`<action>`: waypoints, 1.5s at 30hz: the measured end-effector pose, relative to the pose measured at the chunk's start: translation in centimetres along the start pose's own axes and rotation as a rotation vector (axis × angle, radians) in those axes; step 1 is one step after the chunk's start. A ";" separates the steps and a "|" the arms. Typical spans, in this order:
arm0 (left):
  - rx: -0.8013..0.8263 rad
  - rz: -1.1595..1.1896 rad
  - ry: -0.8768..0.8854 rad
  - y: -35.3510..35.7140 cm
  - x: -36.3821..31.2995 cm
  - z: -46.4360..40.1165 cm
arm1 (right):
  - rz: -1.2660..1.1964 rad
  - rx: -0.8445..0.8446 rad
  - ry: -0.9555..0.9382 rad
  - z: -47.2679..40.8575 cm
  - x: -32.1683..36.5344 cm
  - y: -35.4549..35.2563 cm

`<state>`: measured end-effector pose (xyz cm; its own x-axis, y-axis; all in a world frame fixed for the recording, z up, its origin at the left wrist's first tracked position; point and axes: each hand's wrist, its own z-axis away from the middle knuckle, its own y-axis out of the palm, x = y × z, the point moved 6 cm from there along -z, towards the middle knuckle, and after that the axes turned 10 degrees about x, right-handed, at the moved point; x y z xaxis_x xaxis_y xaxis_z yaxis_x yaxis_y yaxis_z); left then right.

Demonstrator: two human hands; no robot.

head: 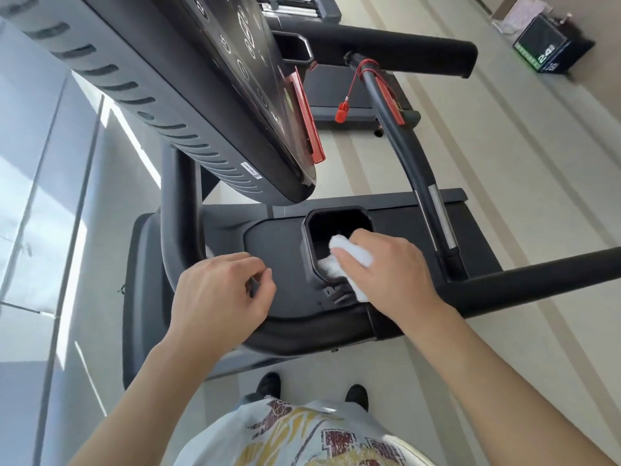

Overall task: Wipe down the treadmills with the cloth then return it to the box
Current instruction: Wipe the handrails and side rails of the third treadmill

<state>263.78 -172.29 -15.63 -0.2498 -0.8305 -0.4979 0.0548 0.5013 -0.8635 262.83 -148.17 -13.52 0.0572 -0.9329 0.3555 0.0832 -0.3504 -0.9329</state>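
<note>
The cloth (349, 260) is white, thick and bunched, lying over the near rim of a cup holder (336, 223) in the black treadmill (279, 250) tray. The right hand (389, 267) grips it, fingers curled over the top. The left hand (221, 290) hovers over the tray, loosely curled, holding nothing. A dark box (547, 45) on the floor far off reads "24", possibly more.
</note>
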 end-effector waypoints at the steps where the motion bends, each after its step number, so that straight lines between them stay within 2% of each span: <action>1: -0.004 0.000 -0.002 0.0 0.0 0.0 | -0.032 -0.008 0.036 0.3 -1.3 -0.6; 5: -0.025 0.028 -0.025 -0.2 -0.1 -0.2 | -0.062 -0.061 0.058 0.8 -3.1 -1.4; 12: -0.048 0.051 -0.039 -0.4 -0.1 0.1 | 0.035 -0.122 -0.156 -1.4 3.9 1.4; 17: -0.027 0.028 -0.063 -0.3 -0.4 0.2 | 0.032 -0.068 -0.234 -0.7 3.2 1.0; 23: -0.031 0.240 0.009 0.1 -4.4 0.6 | -0.064 0.008 -0.144 0.7 -1.0 -0.8; 28: -0.066 0.261 0.100 2.8 -11.3 0.3 | -0.088 -0.017 -0.301 1.6 -3.9 -2.8; 31: -0.025 0.213 0.135 4.8 -14.7 -0.1 | -0.132 -0.050 -0.324 2.4 -7.2 -3.7; 38: -0.047 0.108 0.010 7.9 -19.4 -1.6 | -0.155 0.007 -0.425 5.4 -14.8 -6.1; 45: 0.009 0.096 -0.104 12.4 -24.8 -3.3 | 0.005 -0.007 -0.663 8.5 -22.4 -7.6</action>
<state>267.47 -144.66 -13.76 -0.1413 -0.7997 -0.5836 0.0829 0.5779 -0.8119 269.42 -123.93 -13.92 0.6579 -0.6866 0.3093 0.0753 -0.3487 -0.9342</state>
